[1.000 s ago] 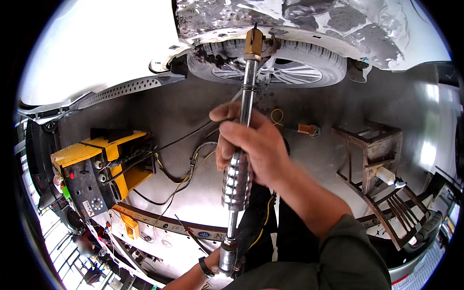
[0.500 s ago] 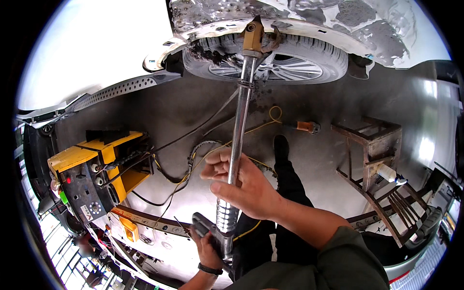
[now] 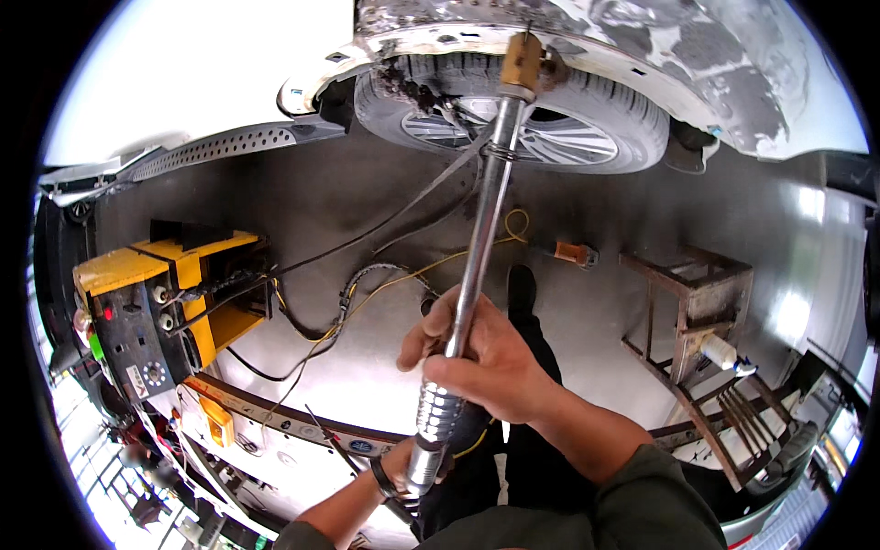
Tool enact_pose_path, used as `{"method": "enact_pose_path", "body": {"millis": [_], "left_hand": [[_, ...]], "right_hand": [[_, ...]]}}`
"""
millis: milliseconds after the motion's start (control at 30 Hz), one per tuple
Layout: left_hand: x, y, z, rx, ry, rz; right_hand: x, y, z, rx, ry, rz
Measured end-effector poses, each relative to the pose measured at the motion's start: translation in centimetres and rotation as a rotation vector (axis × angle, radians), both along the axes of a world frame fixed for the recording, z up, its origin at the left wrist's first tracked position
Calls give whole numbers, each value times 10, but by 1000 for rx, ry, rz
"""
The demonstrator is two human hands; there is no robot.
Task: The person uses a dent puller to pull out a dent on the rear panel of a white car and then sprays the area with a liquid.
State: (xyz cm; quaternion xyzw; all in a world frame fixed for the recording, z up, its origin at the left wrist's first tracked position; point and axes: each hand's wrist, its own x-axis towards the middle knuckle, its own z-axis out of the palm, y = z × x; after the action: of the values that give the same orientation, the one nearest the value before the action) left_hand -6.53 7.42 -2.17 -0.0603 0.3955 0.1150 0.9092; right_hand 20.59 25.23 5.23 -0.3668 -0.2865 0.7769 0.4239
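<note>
A long chrome slide hammer [image 3: 486, 229] with a ribbed, spring-like lower section runs from my body up to the car. Its brass-coloured head [image 3: 522, 62] meets the edge of the car's scraped wheel arch [image 3: 587, 48]; whether it touches the metal I cannot tell. Curled about the shaft just above the ribbed section is my right hand [image 3: 500, 362], thumb along the near side. My left hand [image 3: 396, 461] is closed at the tool's lower end, its fingers mostly hidden behind it. A dark cable [image 3: 422, 191] hangs near the head.
Behind the arch is a wheel [image 3: 600, 137]. On the left stands a yellow and black machine [image 3: 137, 312] with cables across the floor. An orange power tool [image 3: 573, 253] lies ahead of my foot. At the right is a rusty metal stand [image 3: 687, 302] with a white bottle [image 3: 717, 351].
The slide hammer's head has swung right and the shaft leans more. My right hand has curled closer around the shaft. The dark handle by my left hand has turned downward, largely out of sight.
</note>
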Motion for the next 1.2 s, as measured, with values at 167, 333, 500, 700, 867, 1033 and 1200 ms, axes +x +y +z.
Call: {"method": "enact_pose_path", "body": {"millis": [167, 333, 500, 700, 867, 1033, 1200], "left_hand": [[47, -2, 32, 297, 988, 255], [10, -45, -12, 768, 911, -306], [45, -19, 4, 13, 545, 133], [47, -15, -4, 34, 450, 213], [47, -31, -4, -16, 499, 248], [57, -14, 11, 14, 483, 262], [57, -19, 6, 93, 576, 222]], "right_hand": [[0, 5, -14, -38, 111, 2], [-8, 2, -20, -46, 23, 63], [-4, 4, -23, -9, 54, 96], [-3, 17, -20, 66, 171, 64], [-3, 20, -16, 94, 54, 136], [-1, 22, -13, 120, 61, 126], [0, 25, -7, 107, 75, 113]]}}
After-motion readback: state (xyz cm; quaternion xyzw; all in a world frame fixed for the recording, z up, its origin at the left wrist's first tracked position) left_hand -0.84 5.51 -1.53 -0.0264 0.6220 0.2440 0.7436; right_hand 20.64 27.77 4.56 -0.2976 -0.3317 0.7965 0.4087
